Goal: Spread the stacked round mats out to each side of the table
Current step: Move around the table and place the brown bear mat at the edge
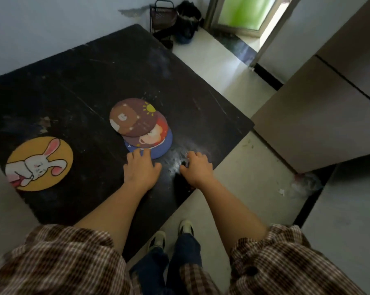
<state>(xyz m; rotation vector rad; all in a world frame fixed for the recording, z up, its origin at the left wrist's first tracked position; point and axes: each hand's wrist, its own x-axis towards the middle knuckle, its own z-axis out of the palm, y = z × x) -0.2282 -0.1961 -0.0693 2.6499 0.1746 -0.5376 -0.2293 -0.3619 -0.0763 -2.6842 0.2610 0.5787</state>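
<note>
At the lower left of the frame a yellow round mat (39,163) with a white rabbit lies flat near the left edge of the black table (84,77), well apart from everything else. Toward the middle sits the stack — three round mats fanned so each shows: a brown bear mat (131,117) on top, a mat with a cartoon face (152,136) under it, and a blue mat (160,146) at the bottom, its near rim sticking out toward the person.

Just below the stack the left hand (141,169) rests palm down, fingers slightly spread, with the fingertips (146,151) lying on the near edge of the blue mat; it presses on the mat rather than clamping it. To the right the right hand (195,167) sits on bare, scuffed tabletop beside the stack, touching no mat — its fingers are curled loosely downward and close together, holding nothing.

Both forearms come out of brown checked sleeves (58,258) at the bottom of the frame. Between them, below the table's edge, are dark trousers and two shoes (171,233) on the pale floor (254,188). At the upper middle, beyond the table, stands a black wire rack (161,17).
</note>
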